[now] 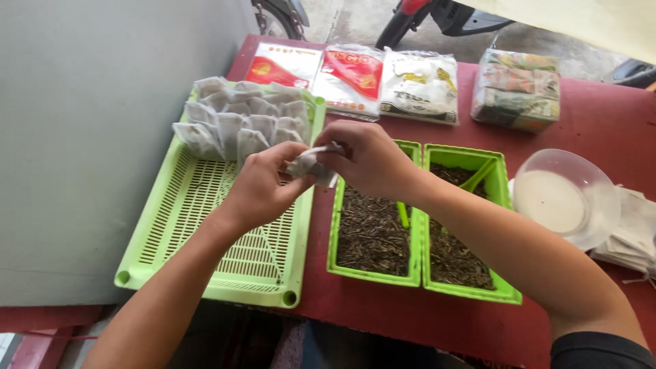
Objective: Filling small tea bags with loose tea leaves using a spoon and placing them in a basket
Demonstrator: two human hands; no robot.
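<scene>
Both forearms are reaching up from the lower frame edge; left hand (258, 188) and right hand (369, 158) are pinching one small white filter bag (309, 164) together at frame centre, above the slotted green tray (205, 253). Two green tubs (372, 273) of dark dried leaves are sitting lower right. Four sealed packets are lying along the top: red-and-white packets (352, 78), a white one, a greenish bundle (516, 89).

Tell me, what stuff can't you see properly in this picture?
- Small white bag: head view; the left hand and right hand cover most of it, so whether it is closed cannot be told.
- Flat white bags: hidden partly by the clear bowl and cut by the right edge.
- Green scoop: mostly hidden by the right forearm.
</scene>
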